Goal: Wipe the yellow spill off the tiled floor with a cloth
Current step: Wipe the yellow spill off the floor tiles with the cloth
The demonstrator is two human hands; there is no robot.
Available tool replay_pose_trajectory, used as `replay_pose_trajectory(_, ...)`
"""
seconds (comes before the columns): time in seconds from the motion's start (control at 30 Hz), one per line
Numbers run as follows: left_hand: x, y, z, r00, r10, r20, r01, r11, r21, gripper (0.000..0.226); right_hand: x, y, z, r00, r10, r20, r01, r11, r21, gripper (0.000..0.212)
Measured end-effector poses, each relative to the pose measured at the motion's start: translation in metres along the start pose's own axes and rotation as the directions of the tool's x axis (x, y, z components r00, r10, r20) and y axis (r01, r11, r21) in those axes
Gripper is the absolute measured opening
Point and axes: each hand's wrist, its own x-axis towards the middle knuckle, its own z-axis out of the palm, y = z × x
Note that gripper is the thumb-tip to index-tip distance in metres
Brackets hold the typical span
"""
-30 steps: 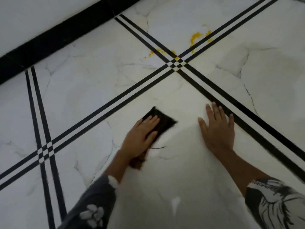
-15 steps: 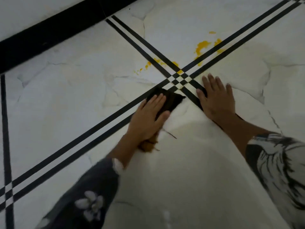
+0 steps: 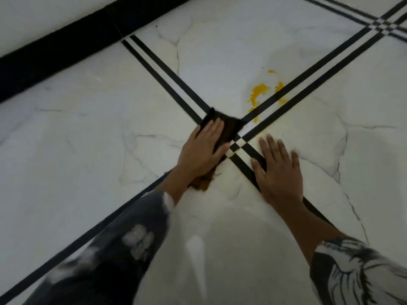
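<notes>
Cloth (image 3: 230,128) pushed forward under flat left hand (image 3: 203,150), spill (image 3: 259,91) just beyond, right hand (image 3: 279,172) flat.

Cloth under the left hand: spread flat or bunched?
Mostly flat: the cloth lies on the floor under the straight fingers of the left hand; the end by the wrist looks crumpled.

We get only part of the cloth (image 3: 230,129): the left hand (image 3: 203,150) lies flat over its middle, leaving the far edge and a brownish tail by the wrist. The cloth also covers part of the stripe crossing (image 3: 239,143). The left sleeve (image 3: 123,243) is motion-blurred (white print unreadable) and runs off the bottom edge. The right sleeve (image 3: 356,276) is cut by the bottom-right corner. The right hand (image 3: 278,170) hides a stretch of black stripe (image 3: 242,168). We can't tell if the spill (image 3: 259,91) reaches under the cloth.
</notes>
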Motion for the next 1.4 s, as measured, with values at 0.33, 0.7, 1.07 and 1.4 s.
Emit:
replay_pose_trajectory(0.33, 0.048, -0.018, 0.001, 0.948, -0.314, -0.045, 0.314, 0.949, -0.011, 0.073, 0.0, -0.003, -0.004, 0.998, 0.027, 0.06, -0.028, 1.0, 0.005, 0.063)
replay_pose_trajectory(0.7, 0.103, 0.007, 0.009, 0.874, -0.48, -0.074, 0.479, 0.877, -0.025, 0.069, 0.004, -0.002, -0.011, 0.995, 0.08, 0.064, -0.08, 0.997, 0.009, 0.06)
replay_pose_trajectory(1.07, 0.074, 0.02, 0.017, 0.982, -0.185, -0.046, 0.185, 0.983, -0.004, 0.067, 0.002, -0.002, -0.004, 0.997, 0.056, 0.058, -0.056, 0.998, -0.002, 0.058)
replay_pose_trajectory(1.4, 0.097, 0.023, 0.02, 0.951, -0.301, -0.075, 0.302, 0.953, 0.001, 0.062, 0.003, -0.001, 0.0, 0.997, 0.061, 0.042, -0.06, 0.998, -0.009, 0.057)
